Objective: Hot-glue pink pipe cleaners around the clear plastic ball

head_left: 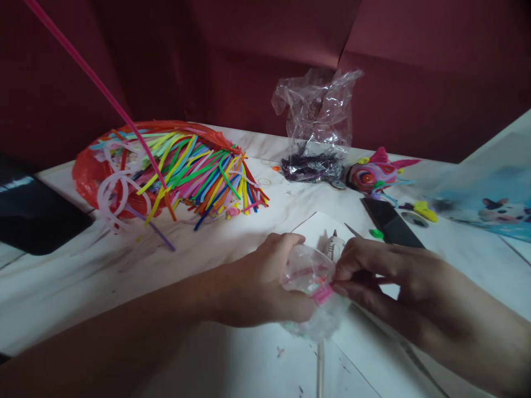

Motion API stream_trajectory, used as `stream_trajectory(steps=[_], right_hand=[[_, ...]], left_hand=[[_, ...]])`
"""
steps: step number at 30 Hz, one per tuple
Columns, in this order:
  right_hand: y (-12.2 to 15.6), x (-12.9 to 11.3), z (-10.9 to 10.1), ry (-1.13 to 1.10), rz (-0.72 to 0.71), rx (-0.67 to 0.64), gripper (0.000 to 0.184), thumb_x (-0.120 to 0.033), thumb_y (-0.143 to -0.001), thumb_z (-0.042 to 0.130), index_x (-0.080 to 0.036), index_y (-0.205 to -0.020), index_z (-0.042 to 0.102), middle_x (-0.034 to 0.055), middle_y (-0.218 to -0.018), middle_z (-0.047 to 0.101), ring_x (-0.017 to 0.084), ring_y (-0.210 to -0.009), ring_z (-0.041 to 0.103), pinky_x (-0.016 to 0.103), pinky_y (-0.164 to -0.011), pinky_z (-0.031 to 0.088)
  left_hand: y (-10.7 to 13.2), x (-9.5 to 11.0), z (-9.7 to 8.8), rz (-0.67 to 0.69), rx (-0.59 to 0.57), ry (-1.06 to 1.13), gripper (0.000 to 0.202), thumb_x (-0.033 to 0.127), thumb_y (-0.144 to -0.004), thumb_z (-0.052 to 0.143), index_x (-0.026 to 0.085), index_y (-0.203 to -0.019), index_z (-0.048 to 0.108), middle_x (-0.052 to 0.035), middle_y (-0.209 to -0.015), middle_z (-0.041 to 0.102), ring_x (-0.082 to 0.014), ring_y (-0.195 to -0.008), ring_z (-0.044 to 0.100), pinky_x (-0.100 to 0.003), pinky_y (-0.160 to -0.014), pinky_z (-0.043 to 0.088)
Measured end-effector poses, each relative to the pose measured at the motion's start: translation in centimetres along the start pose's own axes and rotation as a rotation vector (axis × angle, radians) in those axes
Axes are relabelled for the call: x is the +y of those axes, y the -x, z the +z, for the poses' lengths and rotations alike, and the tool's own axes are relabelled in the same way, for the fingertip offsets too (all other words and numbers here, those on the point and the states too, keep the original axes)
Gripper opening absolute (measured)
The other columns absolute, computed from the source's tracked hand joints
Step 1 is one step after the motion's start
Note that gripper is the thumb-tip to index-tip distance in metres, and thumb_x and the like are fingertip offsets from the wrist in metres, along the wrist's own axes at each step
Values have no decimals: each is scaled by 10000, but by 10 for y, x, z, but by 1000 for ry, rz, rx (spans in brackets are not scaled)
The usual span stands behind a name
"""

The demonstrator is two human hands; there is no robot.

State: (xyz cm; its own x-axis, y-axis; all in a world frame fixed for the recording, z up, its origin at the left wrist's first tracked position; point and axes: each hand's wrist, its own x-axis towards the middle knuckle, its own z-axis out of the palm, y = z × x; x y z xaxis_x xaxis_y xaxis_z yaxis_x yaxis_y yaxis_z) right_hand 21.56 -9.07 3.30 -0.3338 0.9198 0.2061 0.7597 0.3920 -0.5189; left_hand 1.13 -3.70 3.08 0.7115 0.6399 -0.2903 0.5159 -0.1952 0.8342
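Note:
My left hand is wrapped around a clear plastic bottle-like piece, its thumb lying across the near side. Against the plastic sits a short pink fuzzy strip, which looks like pipe cleaner. My right hand is closed in a pinch at the strip's right end, fingertips touching it. Its fingers partly hide the plastic's right side. Just behind the hands, a white glue gun nozzle and a pointed metal tip show.
A red bag spills colourful pipe cleaners at left; one long pink pipe cleaner rises from there. Behind stand a clear bag of dark material and a colourful decorated object. A black phone-like slab lies right.

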Motion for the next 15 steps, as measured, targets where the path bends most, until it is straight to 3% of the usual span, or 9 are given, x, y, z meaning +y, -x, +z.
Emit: stream_trajectory(steps=[6,10,15], right_hand=[[-3,1,-7,8,-169,-112,156,-176,-919,376,-191,-861,520,-26,-767,544,94,-627,523,188,-538,418],[-3,1,-5,-15,-158,-113,135,-185,-928,390,-203,-871,512,-49,-781,538,78,-633,516,183,-540,412],[-1,4,-4,-16,-165,-114,130,-192,-925,396,-208,-873,514,-54,-775,537,76,-641,520,180,-548,418]], left_hand=[[0,2,-1,-9,19,29,846,359,-698,642,158,-1402,218,-158,-1378,373,-305,-1182,433,-435,-939,401],[-1,0,1,-28,38,53,850,377,-696,642,169,-1403,218,-163,-1354,395,-308,-1131,475,-419,-893,428],[-2,1,3,-52,7,120,850,335,-708,634,182,-1412,183,-147,-1223,507,-260,-941,571,-358,-747,471]])
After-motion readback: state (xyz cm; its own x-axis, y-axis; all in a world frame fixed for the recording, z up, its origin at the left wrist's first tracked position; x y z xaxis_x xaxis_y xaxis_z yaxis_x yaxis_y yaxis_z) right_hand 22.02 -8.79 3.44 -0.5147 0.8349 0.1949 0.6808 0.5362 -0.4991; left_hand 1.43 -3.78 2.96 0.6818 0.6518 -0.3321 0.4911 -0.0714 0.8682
